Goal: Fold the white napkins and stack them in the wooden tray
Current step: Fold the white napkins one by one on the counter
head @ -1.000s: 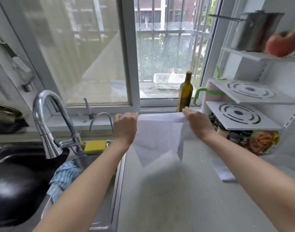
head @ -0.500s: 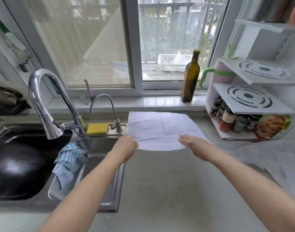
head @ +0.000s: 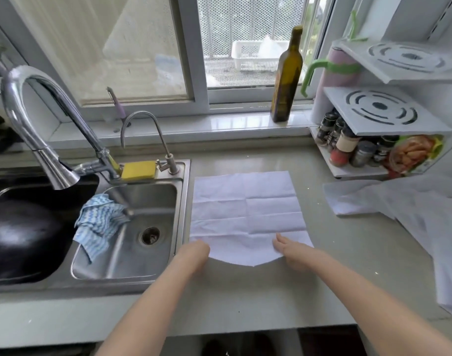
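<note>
White and thin, the napkin (head: 246, 214) lies spread flat on the counter (head: 245, 291) just beside the sink (head: 132, 227), creased into a grid by old folds. We have our left hand (head: 196, 253) at its near left corner and our right hand (head: 289, 249) at the near right, fingers resting on the near edge; whether either grip pinches the sheet, we cannot tell. We judge it very light, limp and easily shifted, so it should be taken by the two near corners and folded along the existing creases. More white sheets (head: 399, 201) lie loosely piled to the right. No wooden tray is in view.
</note>
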`<state>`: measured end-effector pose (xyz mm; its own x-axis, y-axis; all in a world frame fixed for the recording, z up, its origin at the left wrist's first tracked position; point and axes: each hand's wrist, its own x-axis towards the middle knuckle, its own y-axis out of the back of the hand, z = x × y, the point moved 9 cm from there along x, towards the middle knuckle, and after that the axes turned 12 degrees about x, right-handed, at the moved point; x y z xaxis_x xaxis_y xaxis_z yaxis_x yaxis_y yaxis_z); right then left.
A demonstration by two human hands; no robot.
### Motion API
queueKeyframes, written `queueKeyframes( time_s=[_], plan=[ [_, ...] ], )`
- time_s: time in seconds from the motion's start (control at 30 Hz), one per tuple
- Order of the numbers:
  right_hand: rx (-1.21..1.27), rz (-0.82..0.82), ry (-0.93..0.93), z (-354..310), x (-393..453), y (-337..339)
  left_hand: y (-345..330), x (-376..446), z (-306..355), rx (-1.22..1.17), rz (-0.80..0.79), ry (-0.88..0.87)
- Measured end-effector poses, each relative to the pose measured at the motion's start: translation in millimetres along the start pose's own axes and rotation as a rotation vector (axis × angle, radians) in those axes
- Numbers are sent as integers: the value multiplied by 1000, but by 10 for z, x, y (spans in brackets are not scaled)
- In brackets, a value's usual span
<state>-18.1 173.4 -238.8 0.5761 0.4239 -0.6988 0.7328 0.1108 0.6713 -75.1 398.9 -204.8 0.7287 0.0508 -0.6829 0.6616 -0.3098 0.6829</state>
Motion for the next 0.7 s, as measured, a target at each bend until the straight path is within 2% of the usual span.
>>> queueKeyframes(
  time_s=[0.13, 0.23, 0.3, 0.37, 0.43, 0.5, 0.57, 0.7],
  plan=[
    [84, -98, -117, 26, -141, 22, -25, -57, 25, -4, -78, -40],
    [95, -206, -190, 6, -265, 36, -60, -117, 49, -35, -161, -144],
    [-7, -333, -201, -92, -377, 32, -144, -182, 53, 9, -303, -207],
    [-124, -376, -180, -140, -399, 37, -221, -228, 29, 52, -452, -204],
    [-210, -413, -159, -205, -453, 79, -238, -216, 32, 48, -500, -213],
    [-196, -397, -152, -180, -420, 129, -204, -153, -4, -7, -443, -205],
    [-143, -336, -122, -163, -368, 246, -102, -47, -113, -103, -305, -153],
    [88, -3, -53, -111, -119, 629, 108, 156, -395, -249, -15, 25]
  ],
)
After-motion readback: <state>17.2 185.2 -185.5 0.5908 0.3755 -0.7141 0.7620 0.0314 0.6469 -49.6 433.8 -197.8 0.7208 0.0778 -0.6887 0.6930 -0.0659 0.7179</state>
